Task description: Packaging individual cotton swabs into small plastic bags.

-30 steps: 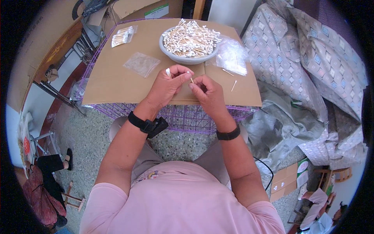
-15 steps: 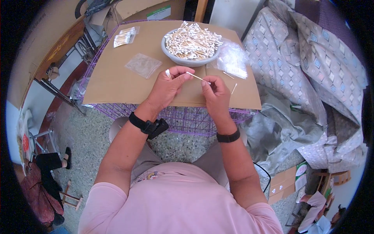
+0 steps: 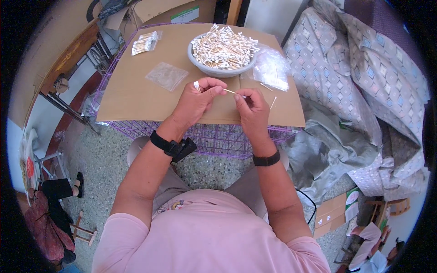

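Note:
Between my two hands one cotton swab stretches almost level. My left hand pinches its left end with thumb and forefinger, and white tips of other cotton swabs poke out of the curled fingers. At the right end, my right hand pinches the same swab. Just beyond the hands stands a grey bowl heaped with cotton swabs. Two loose swabs lie on the cardboard to the right of my right hand.
Flat cardboard covers a purple wire frame. On it lie a filled bag of swabs, an empty clear bag and a pile of clear bags beside the bowl. Patterned grey cloth drapes along the right.
The swab's left end has slipped in between my left thumb and forefinger, so its white tip no longer shows. Both hands have otherwise stayed in place.

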{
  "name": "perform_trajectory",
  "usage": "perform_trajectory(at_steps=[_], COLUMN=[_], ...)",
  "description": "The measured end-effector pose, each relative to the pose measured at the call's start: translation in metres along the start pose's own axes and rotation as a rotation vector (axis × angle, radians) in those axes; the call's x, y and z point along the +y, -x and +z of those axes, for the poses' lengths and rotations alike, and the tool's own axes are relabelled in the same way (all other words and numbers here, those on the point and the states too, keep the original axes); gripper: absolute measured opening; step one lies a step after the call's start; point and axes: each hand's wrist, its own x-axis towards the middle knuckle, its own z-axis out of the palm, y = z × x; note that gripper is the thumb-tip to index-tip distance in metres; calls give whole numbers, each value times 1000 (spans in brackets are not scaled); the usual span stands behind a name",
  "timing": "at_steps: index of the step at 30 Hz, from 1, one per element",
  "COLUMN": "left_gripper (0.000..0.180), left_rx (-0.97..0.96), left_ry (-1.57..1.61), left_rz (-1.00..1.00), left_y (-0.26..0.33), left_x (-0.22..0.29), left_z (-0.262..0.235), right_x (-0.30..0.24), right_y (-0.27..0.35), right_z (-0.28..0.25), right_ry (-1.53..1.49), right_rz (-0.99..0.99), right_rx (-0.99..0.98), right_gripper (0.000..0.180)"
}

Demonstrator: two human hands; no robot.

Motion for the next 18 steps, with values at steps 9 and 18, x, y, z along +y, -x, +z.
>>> perform_trajectory(at_steps=[9,18], left_gripper=[14,23], left_rx=[6,-103], left_ry=[-40,-115], left_rz=[34,3], left_y=[1,2], left_x=[3,4], left_z=[1,5], right_x=[4,-3], right_y=[-1,0], right_z=[3,1], right_ry=[-148,-237], right_rz=[136,207], right_rx=[34,53], right_gripper=[7,10])
